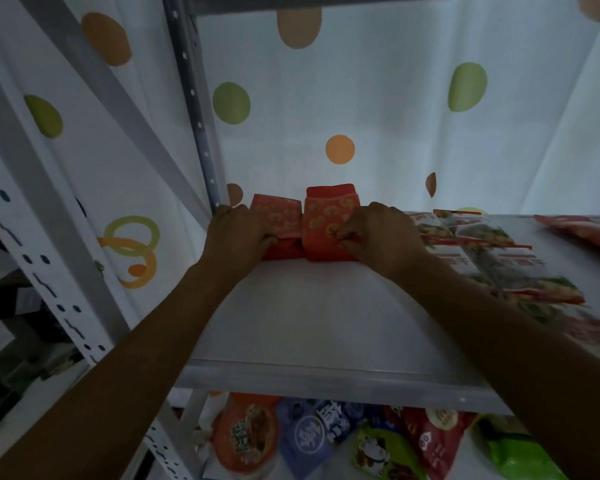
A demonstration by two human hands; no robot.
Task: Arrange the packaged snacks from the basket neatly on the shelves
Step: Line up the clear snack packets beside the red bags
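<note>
At 12 o'clock on the shelf (319, 323), the left hand (236, 233) grips the left red packet (279, 214) while the right hand (378, 233) pinches the right red packet (326, 216) touching it; flat packets (499, 258) lie at 3 o'clock.

Shop: metal shelves (309, 323) of snack packets (437, 441)

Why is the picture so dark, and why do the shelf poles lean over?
In the head view the bright dotted curtain sits behind, so the arms and shelf look dim; the wide lens makes the posts lean outward; the flat packets at right are blurred, while the red packets gripped by the left hand and right hand stay fairly sharp.
</note>
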